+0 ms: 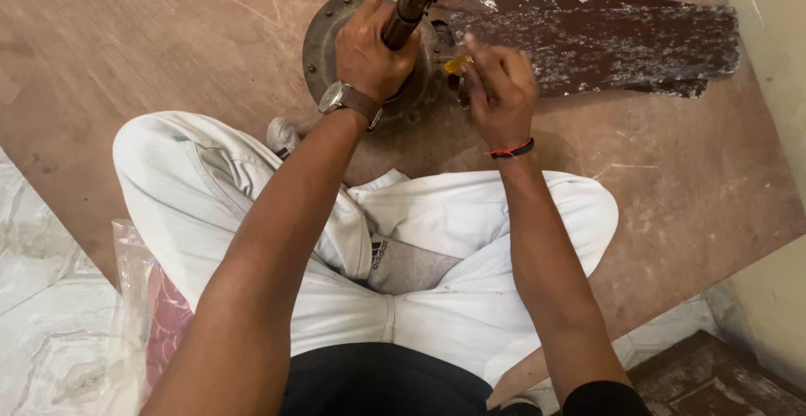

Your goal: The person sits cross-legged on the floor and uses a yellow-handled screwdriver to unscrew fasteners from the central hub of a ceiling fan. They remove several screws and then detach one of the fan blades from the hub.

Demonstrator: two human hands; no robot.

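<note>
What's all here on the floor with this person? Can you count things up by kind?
Fan motor housing: 1
Fan blade: 1
Rod in left hand: 1
Yellow-handled tool in right hand: 1
Wristwatch: 1
Plastic bag: 1
Total: 6

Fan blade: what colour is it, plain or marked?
Dark brown, speckled with whitish flecks and scuffs. Shows best in the head view, right of the hands.
</note>
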